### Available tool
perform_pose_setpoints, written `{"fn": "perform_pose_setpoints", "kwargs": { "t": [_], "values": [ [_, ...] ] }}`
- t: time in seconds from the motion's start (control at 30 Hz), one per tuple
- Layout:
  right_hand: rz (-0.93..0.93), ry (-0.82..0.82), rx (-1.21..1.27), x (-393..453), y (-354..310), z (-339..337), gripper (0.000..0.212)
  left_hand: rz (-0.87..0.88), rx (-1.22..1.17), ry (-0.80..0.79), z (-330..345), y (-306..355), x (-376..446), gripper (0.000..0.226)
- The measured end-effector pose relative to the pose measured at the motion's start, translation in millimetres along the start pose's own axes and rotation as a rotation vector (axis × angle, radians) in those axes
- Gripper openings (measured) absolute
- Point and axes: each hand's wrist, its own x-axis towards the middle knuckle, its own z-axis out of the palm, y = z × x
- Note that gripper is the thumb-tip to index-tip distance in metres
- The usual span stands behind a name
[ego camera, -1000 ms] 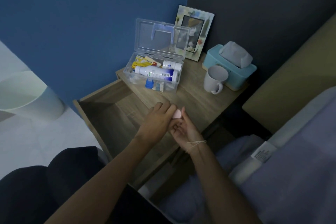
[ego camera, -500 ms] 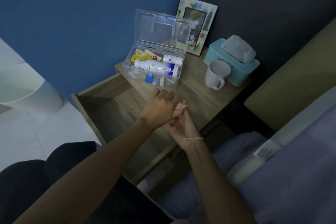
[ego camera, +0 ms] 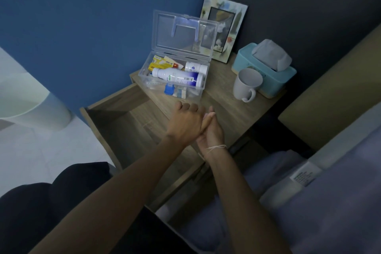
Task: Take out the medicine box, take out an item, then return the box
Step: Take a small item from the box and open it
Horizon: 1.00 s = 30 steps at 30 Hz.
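The clear medicine box is sitting lid-up on the table at 12 o'clock, while the left hand is pressing against the right hand; neither grip's contents can be told.

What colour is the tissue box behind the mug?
Light teal blue tissue box, with a pale base strip, seen in the head view, just behind the white mug.
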Motion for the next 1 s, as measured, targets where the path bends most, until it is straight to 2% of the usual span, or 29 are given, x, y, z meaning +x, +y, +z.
{"fn": "perform_pose_setpoints", "kwargs": {
  "t": [0.13,0.23,0.3,0.4,0.5,0.67,0.8,0.9,1.0],
  "values": [
    [-0.079,0.083,-0.146,10.7,5.3,-6.3,0.021,-0.108,-0.010,-0.072,-2.2,12.1,0.9,0.062],
    [-0.101,0.094,-0.141,12.2,0.0,-9.5,0.028,-0.127,-0.111,-0.101,-4.7,11.4,1.1,0.063],
    [-0.077,0.057,-0.060,19.5,-7.7,-13.6,0.041,-0.078,-0.308,-0.111,-6.7,1.5,0.4,0.055],
    [-0.074,0.030,-0.004,23.3,-18.4,-14.7,0.029,0.050,-0.685,-0.177,-11.2,-18.1,0.5,0.038],
    [-0.022,0.000,-0.013,20.2,-19.9,-10.8,0.025,0.149,-0.804,-0.165,-13.0,-29.8,4.8,0.038],
    [0.003,-0.012,0.027,21.3,-13.6,-0.7,0.022,0.141,-0.779,-0.144,-11.1,-29.0,4.0,0.032],
    [-0.033,-0.036,0.074,23.4,-7.9,5.1,0.025,0.035,-0.661,-0.096,-6.4,-20.2,-2.9,0.031],
    [-0.067,-0.050,0.028,23.1,-4.9,6.8,0.026,-0.043,-0.542,-0.087,-7.0,-16.6,-3.0,0.036],
    [-0.157,0.036,-0.114,24.7,1.8,4.5,0.019,-0.088,-0.405,-0.120,-6.5,-14.0,0.8,0.041]
  ]
}}
